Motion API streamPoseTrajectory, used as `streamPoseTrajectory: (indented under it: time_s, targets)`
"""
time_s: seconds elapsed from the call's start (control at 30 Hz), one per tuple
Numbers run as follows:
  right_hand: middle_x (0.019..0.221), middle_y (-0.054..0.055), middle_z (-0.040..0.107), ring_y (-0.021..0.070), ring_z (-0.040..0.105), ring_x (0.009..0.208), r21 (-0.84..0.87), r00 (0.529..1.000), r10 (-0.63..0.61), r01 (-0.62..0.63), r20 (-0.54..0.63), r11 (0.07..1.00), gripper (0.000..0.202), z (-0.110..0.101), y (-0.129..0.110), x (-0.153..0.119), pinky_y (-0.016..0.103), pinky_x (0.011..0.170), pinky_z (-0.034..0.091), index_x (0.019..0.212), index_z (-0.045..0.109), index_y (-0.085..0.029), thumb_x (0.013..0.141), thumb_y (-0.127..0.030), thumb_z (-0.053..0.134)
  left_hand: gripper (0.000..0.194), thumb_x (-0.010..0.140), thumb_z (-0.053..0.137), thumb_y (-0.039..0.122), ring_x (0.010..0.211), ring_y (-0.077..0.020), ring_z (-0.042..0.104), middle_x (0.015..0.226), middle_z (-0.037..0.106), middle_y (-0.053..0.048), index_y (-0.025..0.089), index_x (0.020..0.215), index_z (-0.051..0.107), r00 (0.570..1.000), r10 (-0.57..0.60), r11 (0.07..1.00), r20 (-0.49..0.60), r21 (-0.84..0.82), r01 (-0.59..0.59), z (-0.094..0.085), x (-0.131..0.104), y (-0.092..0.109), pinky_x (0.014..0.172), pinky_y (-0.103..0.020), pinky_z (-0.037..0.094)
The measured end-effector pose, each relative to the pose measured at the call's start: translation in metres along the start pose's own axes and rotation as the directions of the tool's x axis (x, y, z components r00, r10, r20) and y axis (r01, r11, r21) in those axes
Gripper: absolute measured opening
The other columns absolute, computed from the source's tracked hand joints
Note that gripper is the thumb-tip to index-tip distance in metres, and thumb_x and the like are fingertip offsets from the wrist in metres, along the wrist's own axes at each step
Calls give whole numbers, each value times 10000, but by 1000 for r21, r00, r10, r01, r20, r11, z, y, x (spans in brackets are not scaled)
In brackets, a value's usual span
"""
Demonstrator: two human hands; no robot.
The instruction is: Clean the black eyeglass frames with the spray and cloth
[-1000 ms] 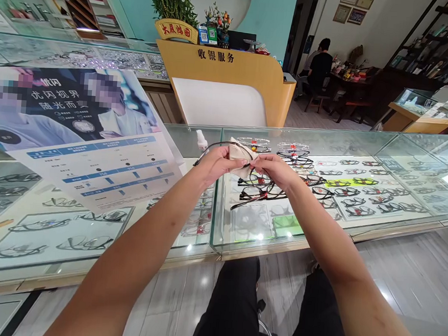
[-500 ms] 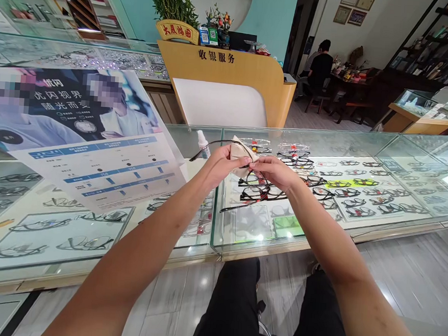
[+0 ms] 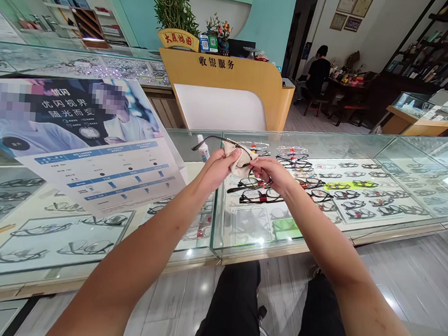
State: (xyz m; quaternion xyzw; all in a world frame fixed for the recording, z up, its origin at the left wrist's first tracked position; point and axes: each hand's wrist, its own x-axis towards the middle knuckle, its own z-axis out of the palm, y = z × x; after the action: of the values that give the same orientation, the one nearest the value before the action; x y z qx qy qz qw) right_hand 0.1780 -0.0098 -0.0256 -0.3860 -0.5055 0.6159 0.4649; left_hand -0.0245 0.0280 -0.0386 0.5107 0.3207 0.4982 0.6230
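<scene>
Above the glass counter, both my hands meet around a pair of dark-framed eyeglasses (image 3: 209,138). My left hand (image 3: 220,163) is closed on a cream cleaning cloth (image 3: 240,170), folded about part of the eyeglasses. Thumb and fingers of my right hand (image 3: 271,172) pinch the frame beside the cloth. One thin temple arm sticks out to the left over my left hand; another points down and left below the cloth. The lenses are mostly hidden by cloth and fingers. Behind my left hand stands a small white spray bottle (image 3: 202,148).
The glass display counter (image 3: 220,255) holds rows of eyeglasses (image 3: 262,196). A printed leaflet (image 3: 105,165) stands at the left. Beyond is a wooden cashier desk (image 3: 223,76) with a plant (image 3: 173,11). A person in black (image 3: 319,69) sits at the far right.
The cloth and eyeglasses have shifted slightly left, and more cloth shows between my hands. The lower temple arm has risen. The whole view has tilted up a little.
</scene>
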Motion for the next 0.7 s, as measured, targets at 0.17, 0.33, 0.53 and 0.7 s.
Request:
streamPoseTrajectory:
  time_s: [0.17,0.33,0.53,0.7]
  targets:
    - [687,-17,506,143,393,707,65,998,-34,37,-49,997,430,-2,2,4,337,667,313,727,780,-213,618,-546,1031,489,686,1086,416,1145,-351,836,976,857,-111,165,999,806,991,-57,994,125,-83,68,-6,0,7,1104,-495,643]
    - [702,-15,543,136,435,697,94,1000,-19,20,-16,995,481,-1,5,4,324,657,330,751,758,-207,621,-571,1044,592,639,1076,251,1153,-278,822,1114,867,-70,196,1161,802,997,-25,996,71,-86,32,2,-6,9,1083,-421,624]
    - [631,-43,500,136,448,638,62,998,65,-65,4,996,468,6,6,2,322,570,251,762,754,-208,636,-577,1013,658,550,1111,293,952,-196,779,1012,846,-16,189,1103,769,997,-16,996,-74,-83,10,10,-6,3,939,-350,621]
    - [655,-35,526,137,469,657,49,1000,9,-9,11,999,450,8,6,1,325,594,274,761,740,-213,667,-571,998,603,575,1117,400,888,-206,760,952,828,-25,194,1014,758,991,35,995,-128,-86,-46,14,-6,2,869,-360,615]
